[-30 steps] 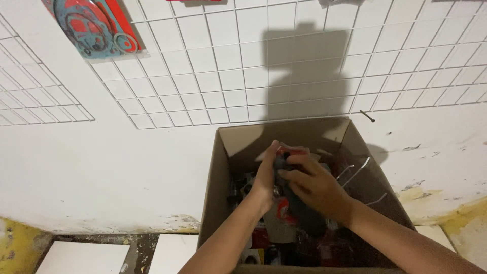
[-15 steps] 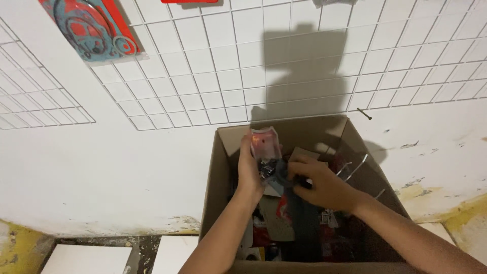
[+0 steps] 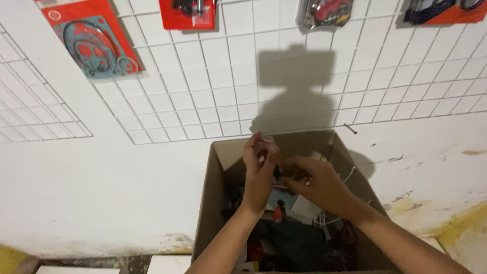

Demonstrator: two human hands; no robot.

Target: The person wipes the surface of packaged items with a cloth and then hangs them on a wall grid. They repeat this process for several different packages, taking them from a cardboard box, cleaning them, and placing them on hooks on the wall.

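Note:
My left hand (image 3: 258, 170) is raised above an open cardboard box (image 3: 213, 203) and grips a small clear packet with a red part (image 3: 265, 147) inside. My right hand (image 3: 314, 185) is right beside it, its fingers pinching the lower edge of the same packet. The box below is full of packaged parts, red, black and white, jumbled together. Both forearms reach up from the bottom of the view.
A white wire grid (image 3: 213, 81) hangs on the white wall behind the box. Packaged items hang on it: a red card with gaskets (image 3: 94, 43) at the upper left, a red pack (image 3: 187, 11) in the middle, and others at the upper right.
Both hands have risen out of the box with the small packet. The view has tilted up, so more of the wire grid and the hanging packs shows.

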